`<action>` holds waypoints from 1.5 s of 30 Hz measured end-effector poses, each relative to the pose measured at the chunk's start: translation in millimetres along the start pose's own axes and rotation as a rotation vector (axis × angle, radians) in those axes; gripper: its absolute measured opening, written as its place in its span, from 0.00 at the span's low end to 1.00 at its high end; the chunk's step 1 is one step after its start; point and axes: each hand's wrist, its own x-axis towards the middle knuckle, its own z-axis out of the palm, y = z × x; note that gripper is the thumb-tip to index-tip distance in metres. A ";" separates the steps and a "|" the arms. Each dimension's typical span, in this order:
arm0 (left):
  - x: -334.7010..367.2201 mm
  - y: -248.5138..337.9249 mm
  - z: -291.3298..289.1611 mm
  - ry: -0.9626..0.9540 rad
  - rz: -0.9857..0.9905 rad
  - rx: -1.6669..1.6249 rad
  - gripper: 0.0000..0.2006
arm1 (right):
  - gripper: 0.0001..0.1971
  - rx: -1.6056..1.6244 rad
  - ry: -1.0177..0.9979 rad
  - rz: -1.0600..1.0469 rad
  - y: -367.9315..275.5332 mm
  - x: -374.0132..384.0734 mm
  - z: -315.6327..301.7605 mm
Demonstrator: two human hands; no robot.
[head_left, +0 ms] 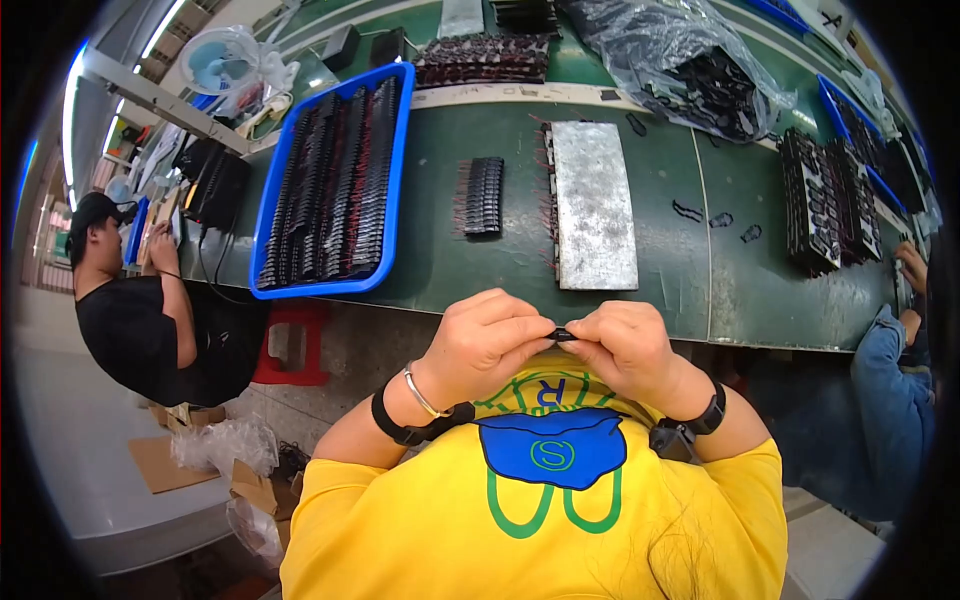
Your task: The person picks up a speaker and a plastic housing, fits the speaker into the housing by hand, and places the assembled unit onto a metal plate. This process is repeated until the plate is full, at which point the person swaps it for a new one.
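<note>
Both hands meet at the chest, near the green table (450,270). The left hand (485,345) and right hand (628,345) (fingers curled) pinch one small black part (563,335) between them.

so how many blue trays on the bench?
3 visible. One large blue tray left of centre, full of dark parts; one at far right behind the black stacks; a corner of another at top right. More may lie out of view.

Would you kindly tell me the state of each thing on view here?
Left hand: pinching one end of the small black part.
Right hand: pinching its other end.
Small black part: held between both hands, off the table.
Blue tray: full of black parts in rows.
Metal plate: flat on the table.
</note>
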 end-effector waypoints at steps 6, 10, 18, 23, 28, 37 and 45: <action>-4.5 -25.4 -25.7 0.063 -0.093 0.289 0.06 | 0.08 -0.027 -0.056 0.043 -5.3 14.2 -19.2; -4.2 -63.8 -29.3 0.142 -0.155 0.447 0.05 | 0.04 -0.212 0.058 0.081 11.5 5.2 -57.6; 25.8 -70.6 -10.4 0.212 -0.207 0.539 0.10 | 0.03 -0.237 0.167 0.390 28.5 -26.9 -96.8; 29.9 -41.9 1.5 0.244 -0.170 0.436 0.13 | 0.10 -0.348 0.086 0.288 31.6 -15.7 -88.9; 44.5 -17.7 24.3 -0.066 -0.699 -0.323 0.17 | 0.29 -0.608 -0.166 0.253 21.4 -2.2 -84.3; 63.2 -12.3 31.4 -0.112 -0.774 -0.344 0.22 | 0.39 -0.565 -0.182 0.186 18.2 -1.9 -85.0; 80.5 -6.7 12.7 -0.163 -0.923 -0.445 0.22 | 0.40 -0.252 -0.226 0.043 15.6 21.1 -81.3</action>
